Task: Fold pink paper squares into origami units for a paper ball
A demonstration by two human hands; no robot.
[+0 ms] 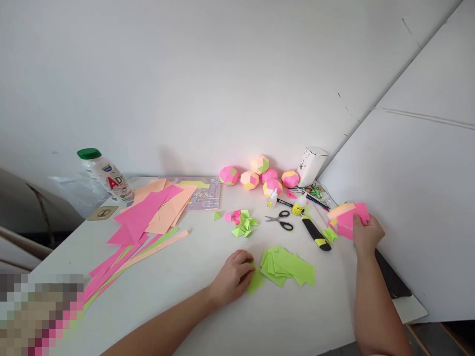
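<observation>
**Findings on the white worktop (178, 267)**

At left we note pink and peach paper sheets (144, 210). The left hand (232, 277) curls against a light-green paper piece (257, 283); we cannot tell whether it grips. Just beside lie overlapping light-green paper rectangles (297, 268). At far right, the right hand (369, 232) grips pink and orange paper pieces (346, 223).

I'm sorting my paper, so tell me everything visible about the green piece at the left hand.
The green piece is bright, thin, apparently paper, with straight edges. The fingers of the left hand touch and partly cover it, hiding its full shape. It is at the white table, just left of the green pile; whether it lies fully flat is unclear.
</observation>
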